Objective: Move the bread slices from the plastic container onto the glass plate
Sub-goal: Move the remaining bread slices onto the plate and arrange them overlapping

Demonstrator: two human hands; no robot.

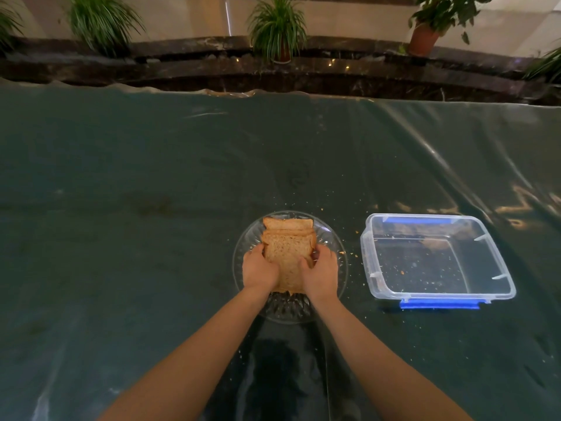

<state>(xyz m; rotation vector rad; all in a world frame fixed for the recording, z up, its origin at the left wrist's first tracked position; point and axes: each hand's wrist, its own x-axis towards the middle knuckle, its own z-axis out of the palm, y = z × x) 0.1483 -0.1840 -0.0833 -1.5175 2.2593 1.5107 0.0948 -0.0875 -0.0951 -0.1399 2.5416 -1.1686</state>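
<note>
Pressing in from both sides, the left hand (259,268) and right hand (321,273) squeeze the top slice of the bread (287,256) between them, fingers curled onto its edges, right thumb on its face. That slice sits on the glass plate (337,256), long axis running away from the person, overlapping at least 2 more slices at the far rim. Both hands are equally near. Off to the right, well apart, the plastic container (437,256) holds only crumbs, so letting go looks like the last move.
</note>
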